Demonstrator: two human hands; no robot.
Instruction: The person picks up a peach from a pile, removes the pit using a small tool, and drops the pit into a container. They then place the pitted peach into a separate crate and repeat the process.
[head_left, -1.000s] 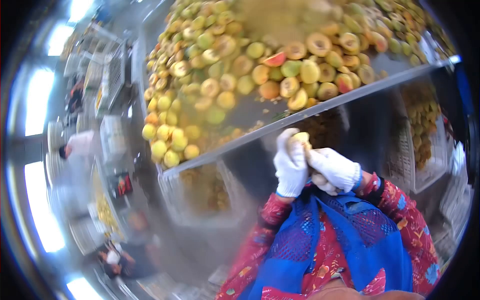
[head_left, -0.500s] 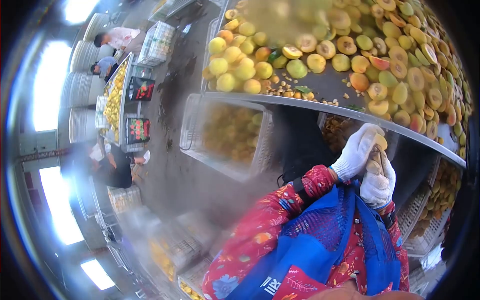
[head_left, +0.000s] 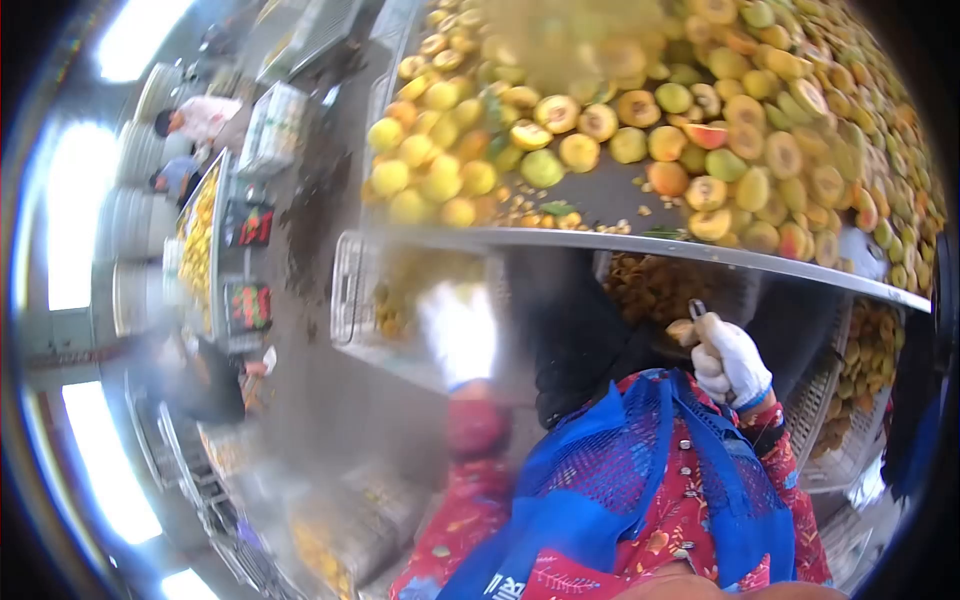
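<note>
My right hand (head_left: 732, 362), in a white knit glove, is closed round a small pitting tool (head_left: 697, 309) whose metal loop sticks up past the fingers. A tan-orange apricot piece (head_left: 682, 332) shows right at those fingertips. Far to the left, my left hand (head_left: 460, 335), also gloved in white, overlaps a white crate (head_left: 345, 290) of fruit; blur smears its fingers. Above both hands lies a metal-edged table (head_left: 600, 240) heaped with whole and halved apricots (head_left: 580, 152), some halves showing their stones.
Under the table edge sits a container of brownish fruit halves (head_left: 650, 285). Another white crate (head_left: 815, 425) of halves stands at the right. Across the wet floor (head_left: 310, 230), people work at a second fruit-covered table (head_left: 200, 235). Blurred crates (head_left: 350, 520) stand lower left.
My left hand has left my right hand and swung left over the crate. My right hand has moved slightly left, still round the tool. The view has shifted a little.
</note>
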